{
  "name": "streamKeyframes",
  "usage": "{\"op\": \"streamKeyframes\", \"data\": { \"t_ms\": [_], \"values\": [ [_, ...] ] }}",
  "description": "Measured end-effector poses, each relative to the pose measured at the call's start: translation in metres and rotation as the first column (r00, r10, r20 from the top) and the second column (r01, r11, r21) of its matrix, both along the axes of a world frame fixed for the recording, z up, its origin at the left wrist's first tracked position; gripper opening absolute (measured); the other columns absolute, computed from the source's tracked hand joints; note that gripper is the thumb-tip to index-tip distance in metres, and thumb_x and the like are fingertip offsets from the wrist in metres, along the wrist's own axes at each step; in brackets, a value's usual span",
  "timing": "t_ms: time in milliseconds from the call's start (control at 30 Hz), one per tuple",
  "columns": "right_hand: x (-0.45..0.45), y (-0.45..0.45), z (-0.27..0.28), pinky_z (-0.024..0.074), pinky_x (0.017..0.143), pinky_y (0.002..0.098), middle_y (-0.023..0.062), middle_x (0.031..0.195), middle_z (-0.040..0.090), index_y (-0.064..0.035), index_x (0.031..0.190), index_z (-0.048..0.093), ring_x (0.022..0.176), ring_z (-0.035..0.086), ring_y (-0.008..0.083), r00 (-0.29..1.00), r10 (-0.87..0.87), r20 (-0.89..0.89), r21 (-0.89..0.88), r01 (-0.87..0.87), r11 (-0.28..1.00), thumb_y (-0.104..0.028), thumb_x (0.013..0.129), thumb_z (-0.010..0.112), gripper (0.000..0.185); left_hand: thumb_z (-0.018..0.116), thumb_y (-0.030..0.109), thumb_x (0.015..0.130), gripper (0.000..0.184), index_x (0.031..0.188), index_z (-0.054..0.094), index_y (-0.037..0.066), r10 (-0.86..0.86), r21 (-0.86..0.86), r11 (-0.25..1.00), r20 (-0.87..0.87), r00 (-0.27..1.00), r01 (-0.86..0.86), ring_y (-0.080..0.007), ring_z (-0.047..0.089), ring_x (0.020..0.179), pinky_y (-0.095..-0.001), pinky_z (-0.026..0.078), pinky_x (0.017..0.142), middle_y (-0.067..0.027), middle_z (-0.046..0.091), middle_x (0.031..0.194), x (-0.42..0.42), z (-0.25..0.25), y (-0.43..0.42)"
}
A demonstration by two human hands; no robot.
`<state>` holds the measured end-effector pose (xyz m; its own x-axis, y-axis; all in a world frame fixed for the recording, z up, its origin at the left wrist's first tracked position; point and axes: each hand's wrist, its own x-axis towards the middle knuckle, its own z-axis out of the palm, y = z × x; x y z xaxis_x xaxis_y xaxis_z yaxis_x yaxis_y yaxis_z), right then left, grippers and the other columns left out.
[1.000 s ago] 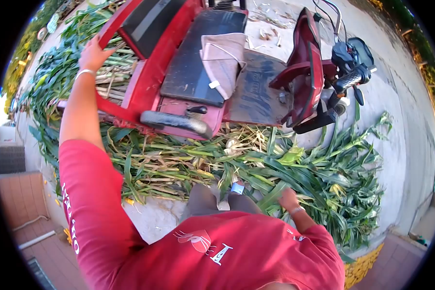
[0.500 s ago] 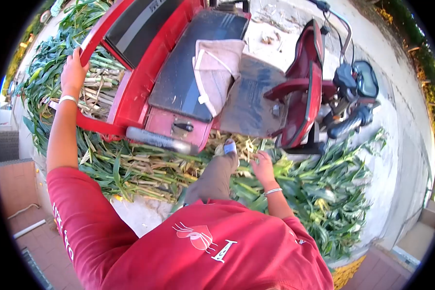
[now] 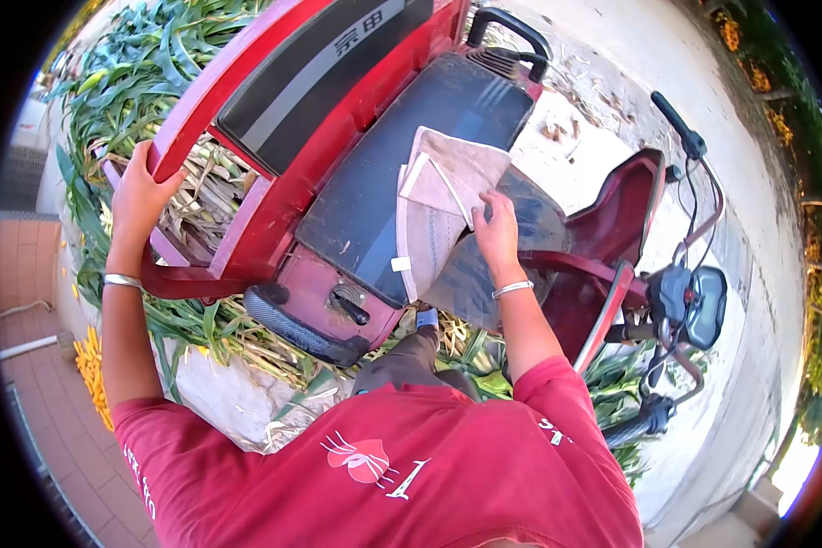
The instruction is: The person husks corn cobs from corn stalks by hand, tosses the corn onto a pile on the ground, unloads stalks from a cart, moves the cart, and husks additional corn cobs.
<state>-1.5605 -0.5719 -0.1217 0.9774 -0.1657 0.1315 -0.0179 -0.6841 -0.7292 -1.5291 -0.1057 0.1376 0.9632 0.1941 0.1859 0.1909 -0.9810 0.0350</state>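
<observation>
My left hand [image 3: 146, 194] is wrapped round the lower end of a red metal rail [image 3: 184, 123] beside the backrest of a red three-wheeler. A pinkish-grey towel [image 3: 429, 205] with pale edging lies folded over the front of its dark seat [image 3: 379, 151]. My right hand [image 3: 496, 228] is at the towel's right edge, fingers slightly bent and apart; whether they touch the cloth is hard to tell. Part of my foot [image 3: 426, 318] shows below the footboard [image 3: 466, 283].
Green corn stalks [image 3: 142, 68] lie behind and under the vehicle. Handlebars [image 3: 676, 292] and a red front panel [image 3: 612, 215] stand to the right. A black armrest [image 3: 516, 32] rises at the seat's far end. Yellow corn cobs [image 3: 91, 370] lie at left.
My right hand has moved up from above the stalks to the towel's edge. My left hand stays on the rail. The vehicle appears closer and lower in view.
</observation>
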Motion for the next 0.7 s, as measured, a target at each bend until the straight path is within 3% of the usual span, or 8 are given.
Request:
{"op": "streamKeyframes", "data": {
  "t_ms": [233, 433, 500, 667, 700],
  "values": [
    [0.005, -0.004, -0.001, 0.0416, 0.098, 0.0386, 0.0176, 0.120, 0.055, -0.0005, 0.108, 0.062, 0.113, 0.052, 0.0334, 0.987, 0.021, -0.157, 0.016, -0.019, 1.000, -0.013, 0.079, 0.067, 0.033, 0.074, 0.035, 0.072, 0.062, 0.121, 0.049, 0.006, -0.042, -0.019, 0.999, 0.010, 0.999, 0.042, -0.0387, 0.062, 0.095, -0.0441, 0.049, 0.079, -0.0202, 0.063, 0.105, 0.001, 0.006, -0.001],
    [0.057, -0.019, 0.054, 0.0420, 0.097, 0.0384, 0.0168, 0.117, 0.056, -0.0003, 0.108, 0.060, 0.111, 0.053, 0.0338, 0.998, 0.050, 0.044, -0.032, -0.049, 0.998, -0.010, 0.079, 0.066, 0.032, 0.076, 0.032, 0.072, 0.062, 0.121, 0.048, 0.005, 0.000, -0.089, 0.996, -0.070, 0.998, -0.006, -0.0384, 0.062, 0.093, -0.0430, 0.049, 0.080, -0.0204, 0.063, 0.103, 0.003, 0.018, -0.010],
    [0.079, -0.020, 0.070, 0.0421, 0.097, 0.0381, 0.0165, 0.118, 0.056, -0.0004, 0.108, 0.060, 0.110, 0.053, 0.0334, 0.993, 0.068, 0.095, -0.046, -0.064, 0.997, -0.009, 0.078, 0.066, 0.032, 0.076, 0.032, 0.072, 0.062, 0.119, 0.049, 0.005, -0.017, -0.110, 0.994, -0.027, 0.999, 0.014, -0.0377, 0.062, 0.095, -0.0422, 0.049, 0.081, -0.0201, 0.063, 0.104, 0.003, 0.017, -0.009],
    [0.150, -0.015, 0.100, 0.0433, 0.095, 0.0389, 0.0157, 0.119, 0.055, -0.0012, 0.110, 0.058, 0.111, 0.053, 0.0336, 0.956, 0.207, 0.209, -0.030, -0.206, 0.978, -0.008, 0.078, 0.067, 0.034, 0.076, 0.028, 0.072, 0.059, 0.118, 0.048, 0.004, -0.046, -0.082, 0.996, 0.001, 0.999, 0.046, -0.0372, 0.061, 0.094, -0.0406, 0.049, 0.082, -0.0193, 0.061, 0.102, 0.007, 0.014, -0.009],
    [0.165, -0.011, 0.106, 0.0433, 0.095, 0.0389, 0.0157, 0.119, 0.055, -0.0012, 0.110, 0.058, 0.111, 0.053, 0.0336, 0.954, 0.216, 0.207, -0.011, -0.219, 0.976, -0.008, 0.078, 0.067, 0.034, 0.077, 0.027, 0.071, 0.060, 0.118, 0.048, 0.004, -0.022, -0.152, 0.988, -0.024, 0.999, 0.018, -0.0371, 0.061, 0.094, -0.0401, 0.049, 0.082, -0.0195, 0.061, 0.102, 0.009, 0.021, -0.017]
  ]
}}
